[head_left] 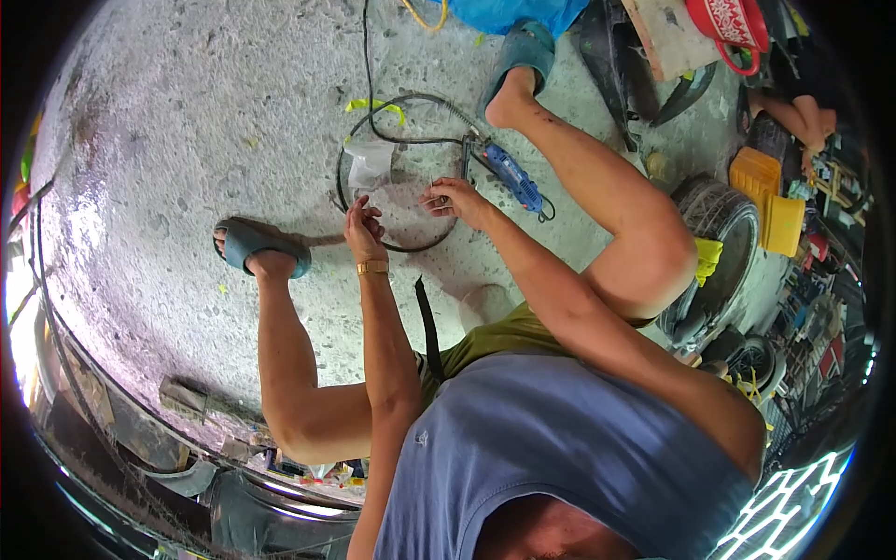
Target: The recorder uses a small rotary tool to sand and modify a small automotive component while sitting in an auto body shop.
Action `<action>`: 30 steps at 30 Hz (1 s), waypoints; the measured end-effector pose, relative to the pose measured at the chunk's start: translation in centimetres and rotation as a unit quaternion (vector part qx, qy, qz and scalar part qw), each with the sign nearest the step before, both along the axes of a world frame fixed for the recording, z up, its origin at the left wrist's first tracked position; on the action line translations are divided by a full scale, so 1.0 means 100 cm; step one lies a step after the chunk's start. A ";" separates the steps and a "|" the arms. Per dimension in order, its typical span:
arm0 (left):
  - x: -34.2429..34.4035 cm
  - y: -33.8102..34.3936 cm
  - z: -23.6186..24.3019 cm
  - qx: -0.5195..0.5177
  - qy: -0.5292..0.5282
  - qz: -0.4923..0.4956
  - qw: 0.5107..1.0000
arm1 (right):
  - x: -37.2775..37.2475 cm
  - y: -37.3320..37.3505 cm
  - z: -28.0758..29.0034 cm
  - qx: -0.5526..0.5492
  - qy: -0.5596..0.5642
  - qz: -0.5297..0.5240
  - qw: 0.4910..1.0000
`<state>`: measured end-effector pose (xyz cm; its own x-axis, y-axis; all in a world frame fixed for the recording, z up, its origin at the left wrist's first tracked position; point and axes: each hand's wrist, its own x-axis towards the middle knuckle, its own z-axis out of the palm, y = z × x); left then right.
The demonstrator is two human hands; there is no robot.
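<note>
My left hand (366, 224) is raised over the concrete floor with its fingers curled together; what they hold, if anything, is hidden. My right hand (453, 201) pinches a thin, small item too tiny to name, a little to the right of the left one. Beyond them lie a looped black cable (415, 249), a crumpled clear plastic bag (371, 163) and a yellow-green strip (373, 105). A blue corded hand tool (513, 179) rests just past my right hand, beside my right leg. A black strap (427, 317) hangs between my forearms.
At right are a tire (723, 252), yellow plastic pieces (775, 201) and another person's bare limb (798, 126). A red patterned container (723, 28), a board (667, 37) and blue plastic (527, 14) lie at the top. Dark clutter (187, 448) lines the lower left.
</note>
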<state>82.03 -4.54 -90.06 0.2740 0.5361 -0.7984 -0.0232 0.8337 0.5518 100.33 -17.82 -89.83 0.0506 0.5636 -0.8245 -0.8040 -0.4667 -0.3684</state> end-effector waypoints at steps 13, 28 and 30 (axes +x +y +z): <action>0.016 -0.013 0.013 -0.094 -0.147 0.070 0.982 | -0.006 0.007 -0.029 -0.092 -0.170 0.088 0.977; 0.078 0.039 -0.018 0.220 0.327 -0.177 0.902 | 0.038 0.093 0.006 0.097 -0.525 0.262 0.804; 0.063 0.043 -0.032 0.225 0.305 -0.221 0.899 | 0.031 0.102 0.012 0.095 -0.517 0.260 0.810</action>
<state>88.36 -0.23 -93.28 0.1243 0.7893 -0.6013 0.6765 0.3759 0.6333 103.39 -7.66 -88.61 0.3737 0.8424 -0.3881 0.2665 -0.4983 -0.8250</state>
